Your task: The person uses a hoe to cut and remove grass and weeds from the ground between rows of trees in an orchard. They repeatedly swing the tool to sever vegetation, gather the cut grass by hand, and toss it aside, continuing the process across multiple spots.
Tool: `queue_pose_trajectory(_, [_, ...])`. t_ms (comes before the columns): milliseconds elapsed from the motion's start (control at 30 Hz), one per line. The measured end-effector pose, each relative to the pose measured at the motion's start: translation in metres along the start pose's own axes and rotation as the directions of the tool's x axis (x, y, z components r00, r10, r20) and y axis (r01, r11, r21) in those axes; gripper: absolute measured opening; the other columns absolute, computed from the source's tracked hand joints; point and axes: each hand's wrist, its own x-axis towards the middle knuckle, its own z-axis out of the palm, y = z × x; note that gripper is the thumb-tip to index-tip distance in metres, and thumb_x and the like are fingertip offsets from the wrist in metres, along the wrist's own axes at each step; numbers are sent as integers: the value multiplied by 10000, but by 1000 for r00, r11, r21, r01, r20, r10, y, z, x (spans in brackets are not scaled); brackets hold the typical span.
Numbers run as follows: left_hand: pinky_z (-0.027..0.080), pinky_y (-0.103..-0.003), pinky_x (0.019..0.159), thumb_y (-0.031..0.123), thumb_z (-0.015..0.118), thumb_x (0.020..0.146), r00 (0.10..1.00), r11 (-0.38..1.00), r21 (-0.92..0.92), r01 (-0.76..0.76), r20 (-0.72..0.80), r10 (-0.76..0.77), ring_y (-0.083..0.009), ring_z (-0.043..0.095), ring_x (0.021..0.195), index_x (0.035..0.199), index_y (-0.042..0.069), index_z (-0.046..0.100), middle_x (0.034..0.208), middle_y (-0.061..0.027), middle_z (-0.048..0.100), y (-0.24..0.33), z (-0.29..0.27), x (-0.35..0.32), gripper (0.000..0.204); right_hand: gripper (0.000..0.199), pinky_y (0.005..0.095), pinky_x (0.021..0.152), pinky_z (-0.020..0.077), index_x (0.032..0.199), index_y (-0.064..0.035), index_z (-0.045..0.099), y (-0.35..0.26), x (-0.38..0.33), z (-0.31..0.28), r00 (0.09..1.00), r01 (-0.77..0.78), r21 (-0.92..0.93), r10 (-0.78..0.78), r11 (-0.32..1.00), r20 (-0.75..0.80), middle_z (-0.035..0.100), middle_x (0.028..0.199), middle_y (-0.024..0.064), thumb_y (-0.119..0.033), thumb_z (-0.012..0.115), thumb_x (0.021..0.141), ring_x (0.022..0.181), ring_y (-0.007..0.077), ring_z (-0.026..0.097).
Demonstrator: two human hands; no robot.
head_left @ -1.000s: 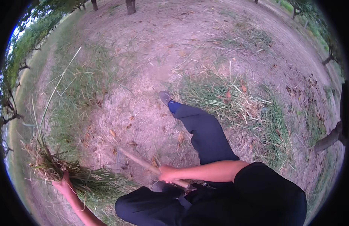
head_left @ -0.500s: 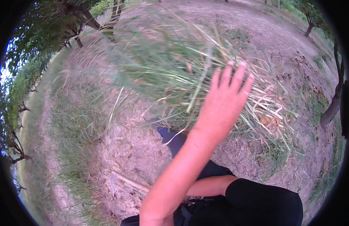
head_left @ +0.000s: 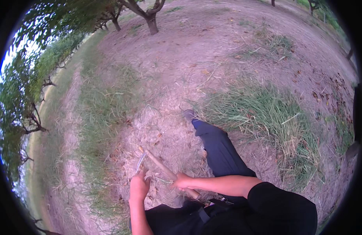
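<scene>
Two bare hands at one long, pale wooden-handled tool [head_left: 162, 167] with a thin, curved metal blade [head_left: 141, 159]. Right hand [head_left: 182, 181]: fingers wrapped round the handle toward its near end. Left hand [head_left: 140, 183]: just on the near side of the blade, fingers partly bent, thumb apart; cannot tell whether they touch the blade or grip anything. Tool slants over dry, pale brown soil [head_left: 161, 121], blade end away from the body. Right of the tool: one leg in dark navy trousers [head_left: 224, 150], ending in a greyish shoe [head_left: 188, 114]. Left of the tool: low green grass patch [head_left: 100, 113]. Farther right, past the leg: broad heap of long green grass [head_left: 263, 109]. Well beyond the tool: forked brown tree trunk [head_left: 152, 23].
</scene>
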Motion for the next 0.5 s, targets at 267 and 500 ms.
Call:
queue_pose_trajectory(267, [523,-456,775,185,627,843,986,982,-104,157,-32,-161,-382,653,880,1091,52,637,939,-194,684,-52,6,-27,281,273,277,366,427,1015,36,539,42,12,9,999,-37,-179,40,983,15,551,644,62,-59,655,786,453,122,517])
queue_pose_trajectory(500, [512,-472,786,175,618,856,917,940,-256,227,-270,-295,-391,638,911,1107,55,624,943,-213,665,-85,-8,-59,278,254,291,358,420,995,37,538,56,4,42,998,-62,-368,46,928,-51,536,603,58,-61,649,788,434,136,520])
